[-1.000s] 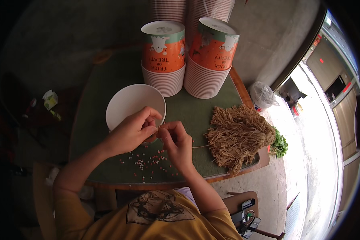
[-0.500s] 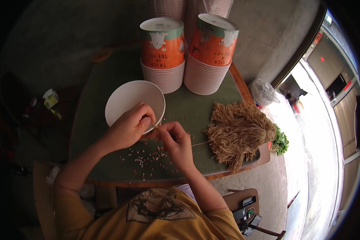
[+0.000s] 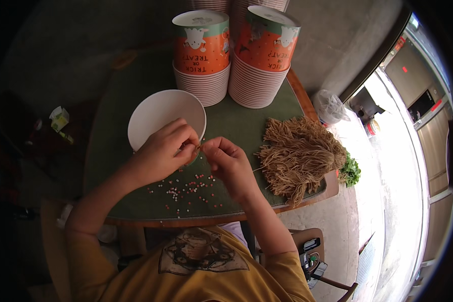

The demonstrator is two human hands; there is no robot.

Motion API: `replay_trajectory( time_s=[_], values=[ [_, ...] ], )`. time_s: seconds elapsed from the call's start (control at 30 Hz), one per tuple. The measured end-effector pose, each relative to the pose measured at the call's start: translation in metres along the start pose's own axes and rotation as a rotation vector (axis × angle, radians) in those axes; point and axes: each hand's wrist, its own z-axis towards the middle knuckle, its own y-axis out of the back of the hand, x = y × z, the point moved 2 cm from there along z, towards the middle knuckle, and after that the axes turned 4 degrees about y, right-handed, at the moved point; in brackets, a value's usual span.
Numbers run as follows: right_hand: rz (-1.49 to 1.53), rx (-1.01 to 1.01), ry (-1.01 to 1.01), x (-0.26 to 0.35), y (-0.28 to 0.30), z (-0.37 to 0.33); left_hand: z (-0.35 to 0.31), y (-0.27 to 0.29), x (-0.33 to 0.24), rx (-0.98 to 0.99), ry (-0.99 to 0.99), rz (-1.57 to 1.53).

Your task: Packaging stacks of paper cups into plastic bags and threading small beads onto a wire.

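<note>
My left hand (image 3: 167, 150) is closed in a pinch over the near rim of a white paper tub (image 3: 153, 115). Close beside it, my right hand (image 3: 231, 163) pinches too, fingertips almost touching the left ones. Between them shows a bit of thin brown string (image 3: 198, 149); its exact shape is too small to make out. A strand runs from behind my right hand toward a thick bundle of brown strings (image 3: 302, 158) on the table's right side. Small white and pink beads (image 3: 178, 193) lie scattered on the green tabletop below my hands.
Two tall stacks of upturned orange-and-white paper tubs (image 3: 201, 55) stand at the table's far side. Past the right edge are a clear plastic bag (image 3: 331, 106) and a green leafy plant (image 3: 351, 172). A brown stool (image 3: 307, 244) holding small devices stands at lower right.
My right hand has turned slightly, its fingertips drawing a little apart from the left ones and then pinching near them. The whole view has shifted, so the table sits slightly higher.
</note>
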Motion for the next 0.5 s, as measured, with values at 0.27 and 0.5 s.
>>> replay_trajectory(
  time_s=[0.27,0.5],
  values=[
    [-0.087,0.017,-0.011,0.012,0.004,0.000,0.000,-0.005,0.000,-0.002,0.017,-0.061],
    [-0.120,-0.019,0.014,0.001,0.011,-0.003,0.002,-0.005,0.003,-0.016,0.063,-0.087]
  ],
)
